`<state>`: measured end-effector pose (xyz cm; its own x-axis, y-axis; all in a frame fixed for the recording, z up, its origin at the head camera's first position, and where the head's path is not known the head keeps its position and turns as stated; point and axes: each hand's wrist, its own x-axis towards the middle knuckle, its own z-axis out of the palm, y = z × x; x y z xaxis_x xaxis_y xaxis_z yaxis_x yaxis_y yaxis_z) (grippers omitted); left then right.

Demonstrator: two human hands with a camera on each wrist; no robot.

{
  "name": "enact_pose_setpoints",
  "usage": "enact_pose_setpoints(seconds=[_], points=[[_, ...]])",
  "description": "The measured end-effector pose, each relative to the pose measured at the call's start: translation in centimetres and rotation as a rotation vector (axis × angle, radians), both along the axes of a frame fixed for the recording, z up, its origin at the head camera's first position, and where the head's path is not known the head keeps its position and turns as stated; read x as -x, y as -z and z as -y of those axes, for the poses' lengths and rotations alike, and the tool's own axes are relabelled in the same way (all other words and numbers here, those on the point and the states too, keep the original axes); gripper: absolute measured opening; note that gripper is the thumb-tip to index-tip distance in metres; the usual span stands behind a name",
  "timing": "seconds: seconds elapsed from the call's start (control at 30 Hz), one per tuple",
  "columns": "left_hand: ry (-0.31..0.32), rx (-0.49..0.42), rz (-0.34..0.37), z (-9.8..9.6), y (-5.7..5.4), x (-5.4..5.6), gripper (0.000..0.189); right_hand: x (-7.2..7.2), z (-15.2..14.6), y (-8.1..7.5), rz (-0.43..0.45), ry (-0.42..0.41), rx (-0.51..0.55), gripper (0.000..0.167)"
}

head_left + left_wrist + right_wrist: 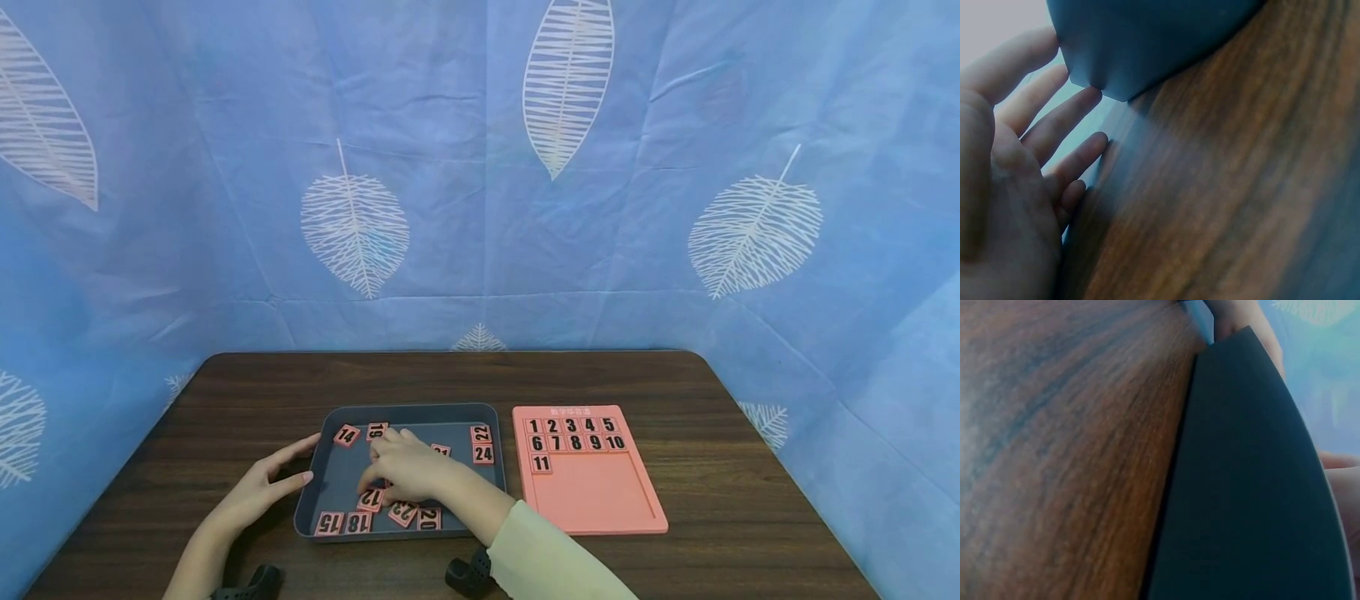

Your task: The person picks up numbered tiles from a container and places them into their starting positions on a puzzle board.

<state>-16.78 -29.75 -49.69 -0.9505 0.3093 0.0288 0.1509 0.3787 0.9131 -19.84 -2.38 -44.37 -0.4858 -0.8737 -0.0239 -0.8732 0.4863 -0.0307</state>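
Note:
My right hand is inside the dark grey tray, with thumb and a finger at the edges of the number tile 12, pinching it. The hand partly hides other tiles beneath it. Straight, spread fingers of my left hand touch the tray's left wall, which also shows in the left wrist view. About the right hand lie pink tiles such as 14, 15, 18, 20 and 24. The tray wall hides most of the right hand in its wrist view.
To the tray's right lies a pink puzzle board. Tiles 1 to 10 fill its top two rows, and tile 11 starts the third row at the left. Both stand on a dark wooden table, with a blue leaf-patterned cloth behind.

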Motion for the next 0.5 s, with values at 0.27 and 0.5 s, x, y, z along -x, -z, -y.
enact_pose_setpoints(seconds=[0.27, 0.5], points=[[0.013, -0.027, 0.013, 0.0, 0.2, 0.0, 0.056, 0.0, -1.0, -0.2, -0.035, -0.005, 0.089, 0.029], [0.006, -0.044, 0.026, -0.2, 0.2, -0.1, 0.057, -0.8, -2.8, -1.0, -0.103, 0.023, 0.223, 0.035]])
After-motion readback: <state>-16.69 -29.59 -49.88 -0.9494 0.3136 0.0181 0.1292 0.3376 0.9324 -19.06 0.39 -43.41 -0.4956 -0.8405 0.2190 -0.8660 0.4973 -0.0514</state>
